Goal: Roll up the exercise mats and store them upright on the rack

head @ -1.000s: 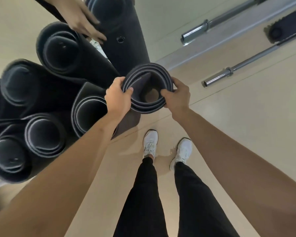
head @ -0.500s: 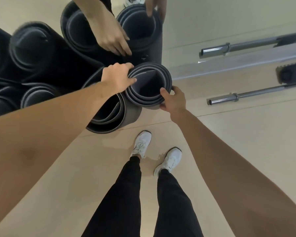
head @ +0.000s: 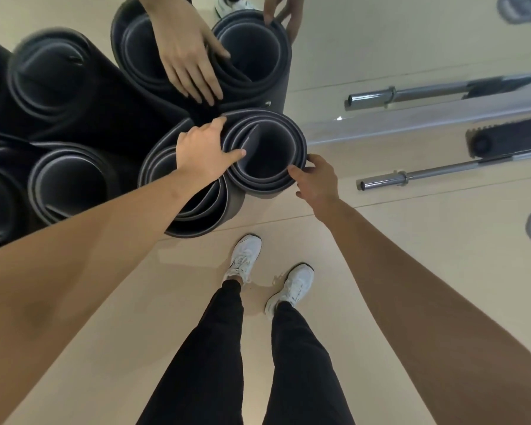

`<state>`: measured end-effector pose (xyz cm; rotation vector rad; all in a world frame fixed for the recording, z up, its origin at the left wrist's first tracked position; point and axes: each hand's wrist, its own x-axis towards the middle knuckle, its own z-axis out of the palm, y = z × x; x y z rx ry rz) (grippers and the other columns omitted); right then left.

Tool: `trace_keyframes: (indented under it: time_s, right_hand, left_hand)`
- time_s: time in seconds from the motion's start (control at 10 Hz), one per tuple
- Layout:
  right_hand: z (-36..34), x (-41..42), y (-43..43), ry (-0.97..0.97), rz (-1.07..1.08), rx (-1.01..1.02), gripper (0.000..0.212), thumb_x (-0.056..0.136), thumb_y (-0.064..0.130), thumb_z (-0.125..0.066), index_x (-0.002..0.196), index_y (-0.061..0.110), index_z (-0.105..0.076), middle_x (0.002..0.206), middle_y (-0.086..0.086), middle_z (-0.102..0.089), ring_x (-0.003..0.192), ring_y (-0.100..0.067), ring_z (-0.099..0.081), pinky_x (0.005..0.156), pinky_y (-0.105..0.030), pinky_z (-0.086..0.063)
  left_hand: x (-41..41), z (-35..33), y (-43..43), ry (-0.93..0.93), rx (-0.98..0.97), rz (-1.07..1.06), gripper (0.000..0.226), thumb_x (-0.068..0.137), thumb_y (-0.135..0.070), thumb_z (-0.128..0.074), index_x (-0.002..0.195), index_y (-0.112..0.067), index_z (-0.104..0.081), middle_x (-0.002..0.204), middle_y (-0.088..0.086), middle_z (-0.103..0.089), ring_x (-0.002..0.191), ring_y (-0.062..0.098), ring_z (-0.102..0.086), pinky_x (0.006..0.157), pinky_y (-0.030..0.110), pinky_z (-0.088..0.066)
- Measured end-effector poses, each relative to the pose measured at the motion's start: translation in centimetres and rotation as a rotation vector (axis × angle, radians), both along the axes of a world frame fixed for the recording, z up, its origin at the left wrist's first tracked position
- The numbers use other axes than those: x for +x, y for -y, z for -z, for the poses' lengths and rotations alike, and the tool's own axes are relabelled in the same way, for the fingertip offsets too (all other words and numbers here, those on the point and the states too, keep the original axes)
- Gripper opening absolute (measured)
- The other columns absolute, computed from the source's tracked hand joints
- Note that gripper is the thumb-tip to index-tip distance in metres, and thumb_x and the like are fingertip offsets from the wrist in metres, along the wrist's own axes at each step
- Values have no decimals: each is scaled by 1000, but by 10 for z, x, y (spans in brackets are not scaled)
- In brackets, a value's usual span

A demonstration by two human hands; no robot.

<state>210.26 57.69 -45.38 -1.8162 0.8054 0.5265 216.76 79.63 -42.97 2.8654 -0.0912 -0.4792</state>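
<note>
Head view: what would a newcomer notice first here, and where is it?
First, the cluster of dark rolled mats standing upright at upper left. Centrally, the left hand and right hand hold the rim of one rolled mat. Two steel barbells lie on the floor at right.

Gym or fitness studio. Wall mirror (head: pixel 380 41) runs down to the floor and doubles the scene: a reflected hand, shoe and mat top show in it. Steel barbell (head: pixel 442 174) lies on the floor beside the mirror's base strip, its reflection above; a dark weight plate (head: pixel 503 139) sits on it near the right edge. Many rolled dark exercise mats (head: pixel 68 182) stand upright, packed close together at left, open ends up. Pale smooth floor (head: pixel 411 240), beige, with thin seams. Wearer in white trainers (head: pixel 292 285) and black trousers, arms bare.
</note>
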Motion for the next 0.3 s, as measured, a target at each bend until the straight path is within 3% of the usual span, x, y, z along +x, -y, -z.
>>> trace_keyframes:
  time_s: [0.2, 0.3]
  right_hand:
    - [-40, -24, 0, -15, -50, -49, 65, 92, 36, -72, 148, 18, -46, 141, -9, -57, 126, -24, -57, 106, -44, -49]
    - [-69, -39, -4, 8, -129, -91, 55, 92, 32, -72, 142, 19, -53, 131, -4, -62, 120, -20, -59, 98, -32, -47]
  left_hand:
    - [-35, -26, -17, 11, -196, -88, 58, 93, -43, -69, 143, -18, -55, 128, 5, -69, 121, 30, -61, 101, 47, -47]
    - [-69, -46, -16, -53, -340, -135, 49, 94, -35, -68, 140, -21, -58, 130, 0, -69, 124, 24, -59, 102, 43, -49]
